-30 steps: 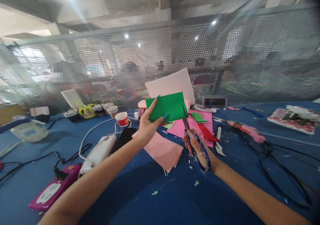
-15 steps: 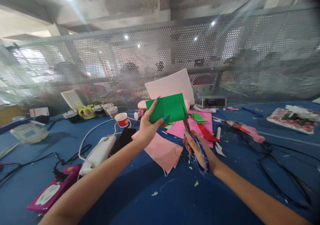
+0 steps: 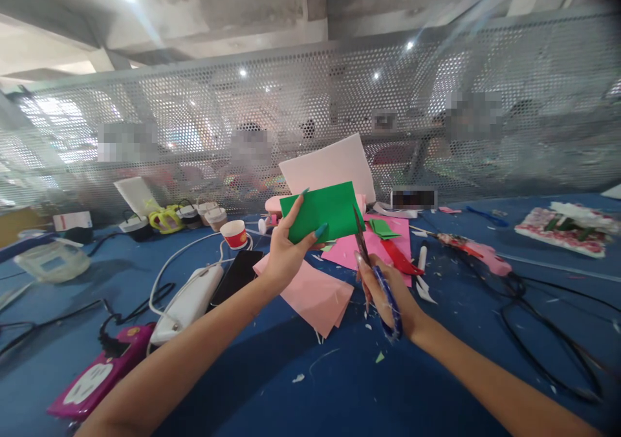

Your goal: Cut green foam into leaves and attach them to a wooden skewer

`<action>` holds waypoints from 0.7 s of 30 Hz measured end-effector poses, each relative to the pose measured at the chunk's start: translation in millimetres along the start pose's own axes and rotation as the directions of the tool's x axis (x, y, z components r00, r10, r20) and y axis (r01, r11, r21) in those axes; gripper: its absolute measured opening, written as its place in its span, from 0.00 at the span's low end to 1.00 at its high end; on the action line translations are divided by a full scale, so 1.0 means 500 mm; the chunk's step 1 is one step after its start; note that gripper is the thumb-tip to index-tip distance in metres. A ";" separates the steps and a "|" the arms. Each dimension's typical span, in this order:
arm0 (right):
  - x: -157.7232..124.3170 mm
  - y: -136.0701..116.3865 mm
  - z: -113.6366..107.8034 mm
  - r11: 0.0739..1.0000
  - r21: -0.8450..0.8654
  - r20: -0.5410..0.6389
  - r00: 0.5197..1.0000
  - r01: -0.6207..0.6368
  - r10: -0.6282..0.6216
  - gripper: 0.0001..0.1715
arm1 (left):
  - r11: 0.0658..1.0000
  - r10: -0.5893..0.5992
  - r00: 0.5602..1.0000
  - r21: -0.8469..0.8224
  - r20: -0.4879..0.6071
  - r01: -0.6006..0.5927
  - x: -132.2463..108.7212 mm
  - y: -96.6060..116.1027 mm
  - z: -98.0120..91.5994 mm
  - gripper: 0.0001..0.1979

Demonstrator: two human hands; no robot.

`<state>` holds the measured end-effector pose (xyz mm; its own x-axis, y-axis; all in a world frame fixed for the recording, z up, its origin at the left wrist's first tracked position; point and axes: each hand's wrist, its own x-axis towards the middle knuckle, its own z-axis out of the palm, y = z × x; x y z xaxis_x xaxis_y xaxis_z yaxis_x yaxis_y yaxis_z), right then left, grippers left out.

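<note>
My left hand (image 3: 284,253) pinches a folded green paper sheet (image 3: 323,211) by its left edge and holds it up above the blue table (image 3: 272,385). My right hand (image 3: 385,291) grips blue-handled scissors (image 3: 376,275). Their blades point upward and touch the right edge of the green sheet. Pink paper sheets (image 3: 315,291) lie on the table under both hands, with small green pieces (image 3: 383,228) and a red strip (image 3: 400,258) just behind.
A white power strip (image 3: 187,301), black phone (image 3: 237,270), magenta device (image 3: 99,379) and cables lie left. A red paper cup (image 3: 234,233) stands behind. A pink glue gun (image 3: 478,253) and black cable (image 3: 548,327) lie right. A perforated metal screen (image 3: 310,120) borders the far side.
The scissors have crept up slightly along the right edge of the green sheet. The view has shifted a little; both hands stay where they were.
</note>
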<state>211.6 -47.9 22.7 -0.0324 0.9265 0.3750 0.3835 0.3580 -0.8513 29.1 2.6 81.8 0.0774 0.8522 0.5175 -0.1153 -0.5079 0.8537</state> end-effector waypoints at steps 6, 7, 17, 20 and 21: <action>-0.002 -0.015 -0.002 1.000 0.014 0.003 1.000 -0.010 0.010 0.23 | 1.000 0.015 1.000 0.019 0.017 -0.015 0.001 -0.002 -0.004 0.38; -0.002 -0.016 -0.002 1.000 0.021 -0.002 1.000 -0.016 0.016 0.24 | 1.000 0.019 1.000 0.019 0.022 -0.019 0.001 -0.001 -0.004 0.38; -0.004 -0.012 0.001 0.999 0.027 -0.004 1.000 -0.022 0.022 0.22 | 0.999 0.039 0.999 0.013 0.027 -0.040 -0.003 0.004 0.001 0.37; -0.004 -0.010 0.002 0.999 0.026 0.001 1.000 -0.020 0.020 0.22 | 0.999 0.034 0.999 0.015 0.027 -0.035 -0.003 0.004 0.001 0.37; -0.004 -0.010 0.002 0.999 0.025 0.004 1.000 -0.022 0.022 0.21 | 0.999 0.028 0.999 0.018 0.024 -0.029 -0.003 0.004 0.001 0.38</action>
<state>208.9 -51.2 25.9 -0.0280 0.9347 0.3544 0.3609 0.3401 -0.8684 29.1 0.1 82.7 0.0979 0.8342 0.5427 -0.0995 -0.5343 0.8394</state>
